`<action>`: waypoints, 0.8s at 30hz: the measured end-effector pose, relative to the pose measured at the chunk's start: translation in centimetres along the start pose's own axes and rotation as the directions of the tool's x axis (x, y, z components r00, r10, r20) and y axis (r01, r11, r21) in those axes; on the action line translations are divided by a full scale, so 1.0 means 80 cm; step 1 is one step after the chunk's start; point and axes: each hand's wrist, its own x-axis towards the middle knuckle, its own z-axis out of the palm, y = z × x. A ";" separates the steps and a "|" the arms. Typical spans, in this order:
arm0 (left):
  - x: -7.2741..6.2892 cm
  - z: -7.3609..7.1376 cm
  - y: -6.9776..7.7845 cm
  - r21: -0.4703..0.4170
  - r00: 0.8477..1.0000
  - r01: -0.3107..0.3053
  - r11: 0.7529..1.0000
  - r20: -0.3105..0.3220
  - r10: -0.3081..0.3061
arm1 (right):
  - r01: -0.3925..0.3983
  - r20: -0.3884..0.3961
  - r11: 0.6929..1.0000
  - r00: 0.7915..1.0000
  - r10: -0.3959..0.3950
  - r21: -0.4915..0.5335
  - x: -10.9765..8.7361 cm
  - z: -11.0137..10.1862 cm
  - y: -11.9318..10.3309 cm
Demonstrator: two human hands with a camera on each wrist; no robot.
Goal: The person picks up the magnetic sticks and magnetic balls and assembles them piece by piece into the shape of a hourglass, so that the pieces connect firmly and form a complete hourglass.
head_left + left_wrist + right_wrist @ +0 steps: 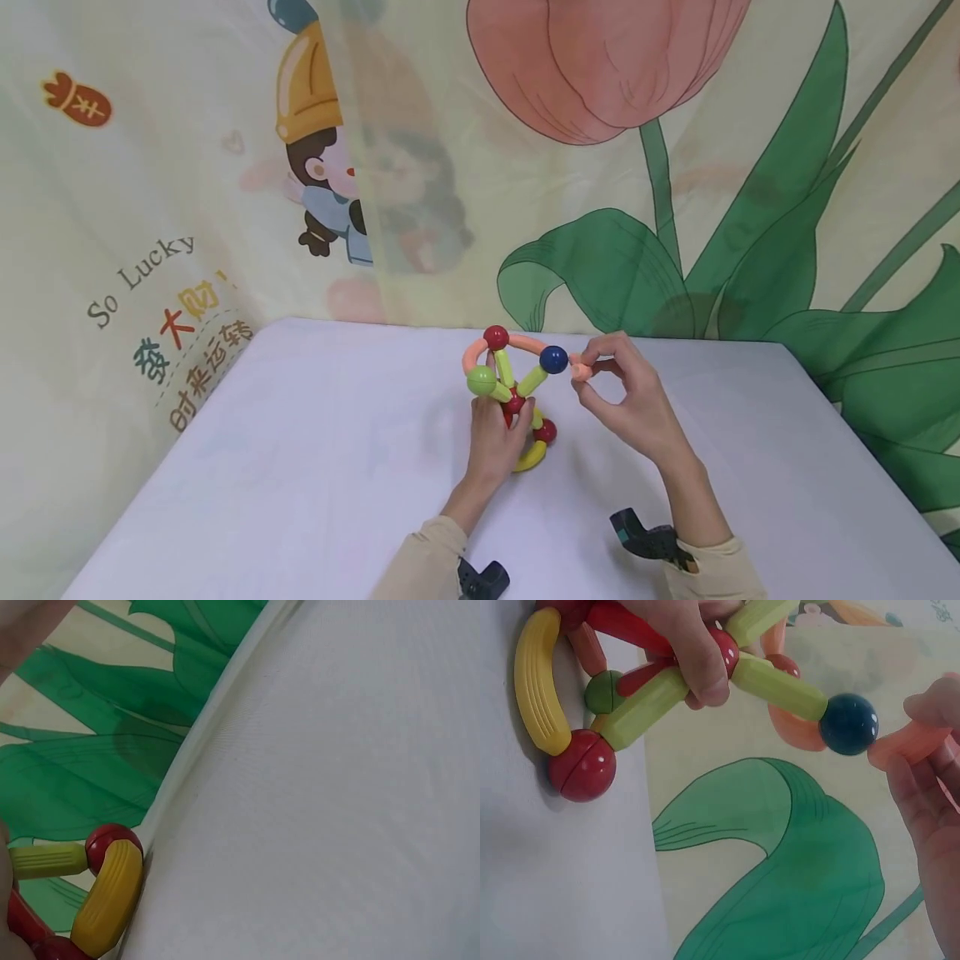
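A toy structure of coloured balls and magnetic-looking building rods stands upright on the table. My left hand grips it at the middle, around the central red ball. Light-green rods fan out from that ball to a top red ball, a green ball and a blue ball. Orange curved rods link these at the top. Between thumb and fingers, my right hand pinches another orange curved rod, its end right at the blue ball. Below, a yellow curved rod joins a lower red ball.
A white cloth covers the table. Behind it hangs a printed curtain with a large tulip and green leaves. Black wrist cameras are strapped at both beige sleeves.
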 end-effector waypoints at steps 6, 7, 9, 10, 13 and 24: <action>0.002 -0.001 0.001 -0.006 0.999 -0.005 1.000 -0.034 0.004 | 0.067 0.080 0.997 0.994 -0.069 0.036 0.004 0.003 -0.012; 0.002 -0.001 0.001 -0.008 0.999 -0.003 1.000 -0.035 0.003 | 0.067 0.090 0.997 0.994 -0.070 0.029 0.004 0.004 -0.013; 0.002 -0.001 0.000 -0.010 0.999 0.002 1.000 -0.035 -0.002 | 0.064 0.105 0.998 0.992 -0.065 0.014 0.004 0.006 -0.014; 0.003 -0.001 0.001 -0.011 0.999 0.004 1.000 -0.035 -0.004 | 0.060 0.111 0.998 0.992 -0.061 0.007 0.004 0.006 -0.015; 0.003 -0.001 0.001 -0.005 0.999 0.010 1.000 -0.030 -0.010 | 0.039 0.125 0.999 0.991 -0.038 -0.004 0.005 0.008 -0.015; 0.002 0.001 -0.004 0.029 0.999 -0.027 0.999 -0.033 0.028 | 0.109 0.088 0.987 0.991 -0.099 -0.119 0.004 0.033 -0.022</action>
